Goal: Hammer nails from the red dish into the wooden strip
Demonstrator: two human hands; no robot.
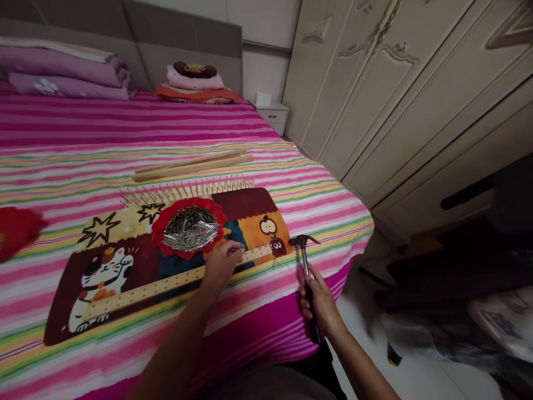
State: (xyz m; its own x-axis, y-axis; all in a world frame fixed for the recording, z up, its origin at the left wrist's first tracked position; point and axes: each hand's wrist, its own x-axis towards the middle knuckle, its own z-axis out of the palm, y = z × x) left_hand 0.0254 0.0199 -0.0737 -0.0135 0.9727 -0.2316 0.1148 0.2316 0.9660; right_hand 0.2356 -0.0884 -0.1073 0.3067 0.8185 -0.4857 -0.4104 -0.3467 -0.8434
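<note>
While the right forearm point(361, 362) is angled inward from the lower right, a hammer point(306, 268) is held by the right hand point(322, 303), its fingers wrapped round the black grip, the head pointed forward, claw turned rightward. The left arm point(179, 339) is stretched forward, and the left hand point(222, 263) is bent over a perforated wooden strip point(166, 285) near its right end, thumb and fingertips drawn together; whether anything is pinched there cannot be told. The strip is laid across a patterned mat point(57, 311). Just beyond the left hand, a red bowl point(157, 226) is filled with loose nails point(191, 226). Farther off, another strip point(183, 192) is studded with upright nails, and bare wooden sticks point(195, 167) are laid behind it.
</note>
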